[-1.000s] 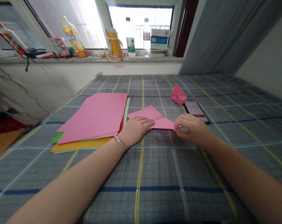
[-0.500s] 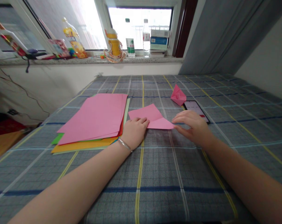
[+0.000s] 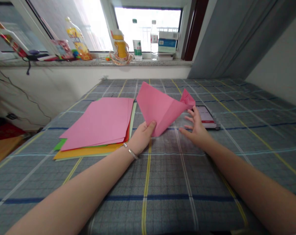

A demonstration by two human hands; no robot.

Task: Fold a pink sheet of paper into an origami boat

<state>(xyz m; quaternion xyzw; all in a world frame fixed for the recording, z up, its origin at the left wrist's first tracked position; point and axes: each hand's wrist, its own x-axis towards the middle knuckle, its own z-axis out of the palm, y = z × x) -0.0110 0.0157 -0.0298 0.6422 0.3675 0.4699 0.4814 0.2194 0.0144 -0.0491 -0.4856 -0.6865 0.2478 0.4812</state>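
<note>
A creased sheet of pink paper (image 3: pixel 160 104) is raised off the cloth, its lower edge pinched between the thumb and fingers of my left hand (image 3: pixel 143 137). My right hand (image 3: pixel 195 127) is just to the right of the sheet, fingers spread and nothing in them. Behind the sheet's right corner lies a folded pink paper piece (image 3: pixel 188 99), partly covered by it. A phone (image 3: pixel 205 117) with a lit screen lies beyond my right hand. To the left, a stack of coloured paper (image 3: pixel 99 120) has pink sheets on top, with green and orange edges showing.
A plaid cloth (image 3: pixel 167 176) covers the surface. Along the windowsill (image 3: pixel 99 62) stand a yellow drink bottle (image 3: pixel 78 40), a yellow cup (image 3: pixel 120 47), clear bottles (image 3: pixel 154 40) and boxes (image 3: pixel 167 44). A grey curtain (image 3: pixel 231 36) hangs at the right.
The pink sheet has come up off the cloth and opened out, held by my left hand. My right hand has let go of its corner and spread its fingers.
</note>
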